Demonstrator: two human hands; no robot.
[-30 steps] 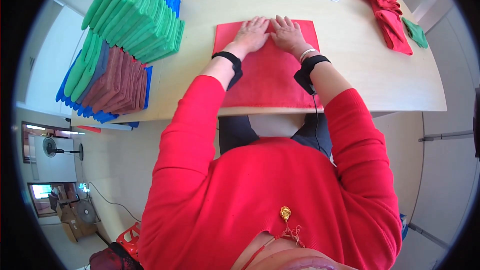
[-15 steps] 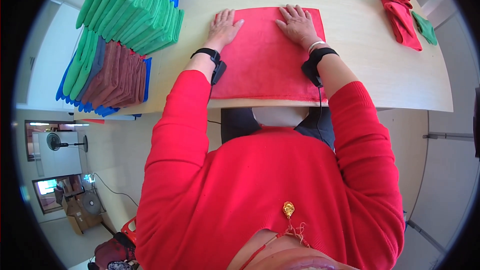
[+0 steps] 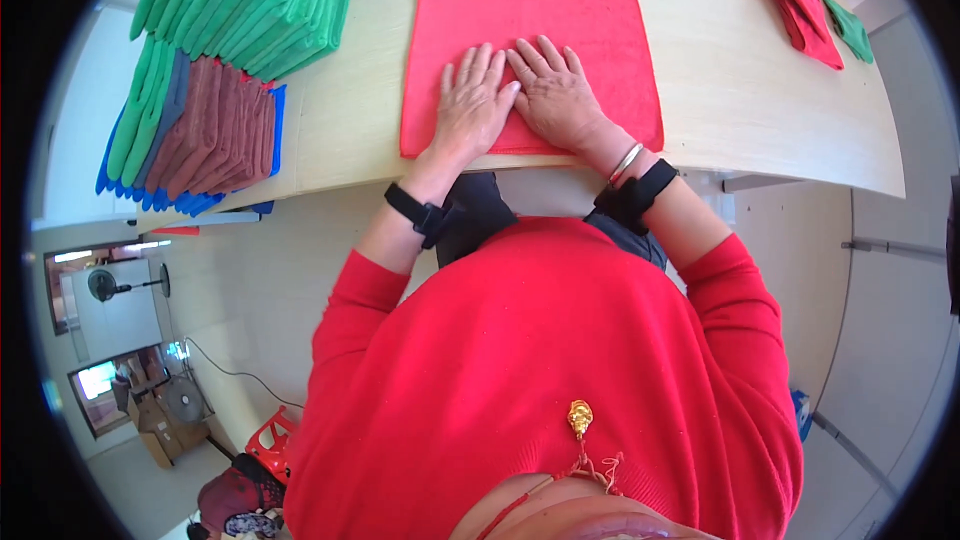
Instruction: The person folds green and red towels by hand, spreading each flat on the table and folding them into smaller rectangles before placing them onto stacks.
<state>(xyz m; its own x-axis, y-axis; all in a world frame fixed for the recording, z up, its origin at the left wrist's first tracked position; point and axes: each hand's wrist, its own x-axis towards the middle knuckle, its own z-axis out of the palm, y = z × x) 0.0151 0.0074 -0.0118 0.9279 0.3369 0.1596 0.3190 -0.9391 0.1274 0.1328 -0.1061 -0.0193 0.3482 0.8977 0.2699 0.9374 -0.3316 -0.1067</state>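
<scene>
A red cloth [image 3: 530, 15] lies spread flat on the pale wooden table, its near edge close to the table's front edge. Both palms rest on its nearer half. My left hand [image 3: 472, 105] presses down left of the middle, fingers stretched out and pointing away from me. Beside it my right hand [image 3: 560, 95] lies flat as well, fingers slightly spread and angled to the left. The two hands almost meet at the thumbs, and neither grips anything. A black band sits on each wrist.
Folded green towels [image 3: 245, 10] form a tall row at the left of the table [image 3: 350, 120]. Nearer stand folded brown towels [image 3: 220, 130], with blue ones around them. Crumpled red cloths [image 3: 800, 10] and a small green cloth [image 3: 847, 28] lie at the far right.
Both hands have come back toward me from the cloth's far corners and closer together at its nearer half. The whole table sits higher in view.
</scene>
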